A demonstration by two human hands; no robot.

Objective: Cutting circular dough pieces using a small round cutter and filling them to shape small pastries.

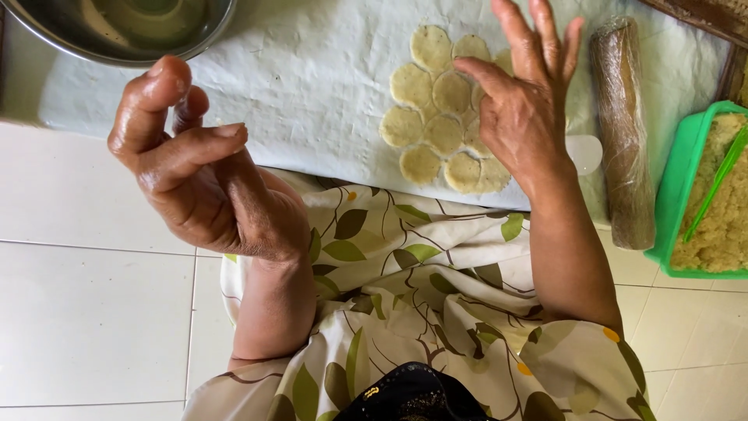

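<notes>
Several thin round dough discs point(436, 117) lie overlapping on a white plastic sheet point(312, 86) spread on the floor. My right hand point(526, 101) hovers over the discs' right side, fingers spread, holding nothing. My left hand point(199, 164) is raised palm-up to the left of the sheet, fingers curled and glistening, with nothing in it.
A steel bowl point(125, 27) sits at the top left edge of the sheet. A plastic-wrapped rolling pin point(623, 125) lies to the right of the discs. A green tub point(705, 195) of crumbly filling with a green utensil point(717, 179) stands at far right. White floor tiles point(93, 312) surround my leaf-patterned lap.
</notes>
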